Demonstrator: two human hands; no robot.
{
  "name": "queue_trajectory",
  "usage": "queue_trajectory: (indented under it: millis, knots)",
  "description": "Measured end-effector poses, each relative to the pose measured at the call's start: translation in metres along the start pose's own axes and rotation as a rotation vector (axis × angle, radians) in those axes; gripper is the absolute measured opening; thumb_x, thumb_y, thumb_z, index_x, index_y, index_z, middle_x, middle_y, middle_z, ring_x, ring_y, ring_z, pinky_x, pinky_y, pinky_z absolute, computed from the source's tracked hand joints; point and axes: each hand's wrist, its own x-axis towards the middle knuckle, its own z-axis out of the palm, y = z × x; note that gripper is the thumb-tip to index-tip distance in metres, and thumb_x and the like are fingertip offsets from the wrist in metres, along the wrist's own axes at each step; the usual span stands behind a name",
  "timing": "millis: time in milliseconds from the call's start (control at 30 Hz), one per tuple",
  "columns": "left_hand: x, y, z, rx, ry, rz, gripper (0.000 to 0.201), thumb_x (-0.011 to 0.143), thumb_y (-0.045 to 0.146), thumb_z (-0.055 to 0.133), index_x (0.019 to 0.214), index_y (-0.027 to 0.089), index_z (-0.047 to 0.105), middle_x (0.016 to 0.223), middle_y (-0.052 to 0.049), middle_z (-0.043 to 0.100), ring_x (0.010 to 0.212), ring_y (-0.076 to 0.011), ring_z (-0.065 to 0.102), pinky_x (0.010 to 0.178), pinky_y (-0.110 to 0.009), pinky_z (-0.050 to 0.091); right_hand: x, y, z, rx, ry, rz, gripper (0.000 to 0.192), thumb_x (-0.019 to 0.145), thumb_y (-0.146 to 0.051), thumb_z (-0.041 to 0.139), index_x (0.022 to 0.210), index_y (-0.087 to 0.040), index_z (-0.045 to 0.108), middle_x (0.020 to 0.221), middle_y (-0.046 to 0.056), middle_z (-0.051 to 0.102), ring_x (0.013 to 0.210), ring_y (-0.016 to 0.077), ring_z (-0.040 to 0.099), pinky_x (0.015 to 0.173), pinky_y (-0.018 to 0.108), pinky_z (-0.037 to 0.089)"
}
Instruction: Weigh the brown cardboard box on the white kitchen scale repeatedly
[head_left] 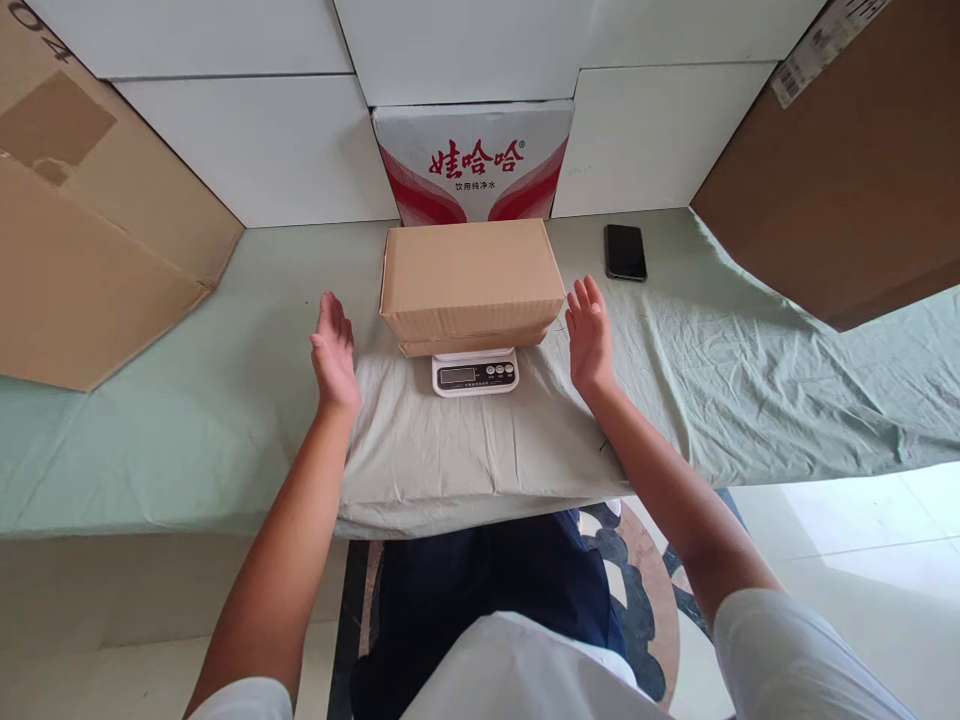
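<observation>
A closed brown cardboard box (471, 282) rests on a small white digital scale (475, 373) on the cloth-covered table (187, 440). My left hand (334, 355) is held open, palm inward, a short way left of the box and not touching it. My right hand (590, 338) is open too, fingers up, just right of the box's front corner, with a small gap between them. Both hands hold nothing.
A black phone (625, 251) lies at the back right. A white-and-red water carton (474, 162) stands behind the box against white blocks. Big cardboard sheets lean at the left (82, 220) and right (855, 170). The table's front edge is near my lap.
</observation>
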Motion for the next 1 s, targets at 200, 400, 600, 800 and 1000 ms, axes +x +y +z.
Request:
queue_trajectory:
  millis: [200, 400, 600, 800, 1000]
  knots:
    - [-0.007, 0.004, 0.008, -0.026, -0.041, 0.032, 0.09, 0.084, 0.091, 0.029, 0.157, 0.041, 0.044, 0.176, 0.004, 0.028, 0.165, -0.023, 0.02, 0.135, -0.041, 0.021, 0.001, 0.004, 0.0, -0.017, -0.026, -0.005, 0.076, 0.08, -0.077, 0.052, 0.148, -0.042, 0.044, 0.173, -0.006, 0.034, 0.166, 0.0262, 0.026, 0.138, 0.054, 0.018]
    - [-0.011, 0.002, 0.015, -0.082, -0.093, 0.051, 0.086, 0.086, 0.088, 0.032, 0.156, 0.04, 0.047, 0.175, 0.004, 0.031, 0.165, -0.023, 0.02, 0.136, -0.042, 0.02, 0.0, 0.005, 0.002, -0.015, -0.045, -0.017, 0.075, 0.083, -0.076, 0.051, 0.148, -0.042, 0.044, 0.173, -0.006, 0.035, 0.165, 0.026, 0.028, 0.138, 0.055, 0.02]
    - [-0.012, -0.005, 0.017, -0.148, -0.149, 0.074, 0.081, 0.087, 0.086, 0.038, 0.154, 0.04, 0.05, 0.174, 0.003, 0.033, 0.165, -0.0253, 0.022, 0.136, -0.044, 0.021, 0.002, 0.012, 0.0, -0.023, -0.099, -0.047, 0.068, 0.087, -0.074, 0.049, 0.148, -0.044, 0.045, 0.171, -0.007, 0.038, 0.164, 0.0269, 0.03, 0.138, 0.058, 0.021]
    - [-0.015, -0.006, 0.024, -0.153, -0.203, 0.074, 0.085, 0.084, 0.089, 0.038, 0.153, 0.041, 0.051, 0.172, 0.003, 0.036, 0.164, -0.0283, 0.022, 0.135, -0.047, 0.022, 0.0, 0.017, 0.002, 0.005, -0.15, -0.063, 0.062, 0.089, -0.071, 0.05, 0.146, -0.048, 0.046, 0.168, -0.01, 0.042, 0.164, 0.0256, 0.031, 0.139, 0.06, 0.018]
    - [-0.018, -0.004, 0.028, -0.156, -0.211, 0.065, 0.088, 0.083, 0.09, 0.038, 0.151, 0.038, 0.054, 0.171, 0.001, 0.039, 0.162, -0.0293, 0.029, 0.134, -0.046, 0.027, -0.007, 0.012, 0.009, -0.037, -0.206, -0.129, 0.063, 0.09, -0.075, 0.048, 0.148, -0.051, 0.045, 0.168, -0.013, 0.042, 0.165, 0.0258, 0.028, 0.139, 0.06, 0.02]
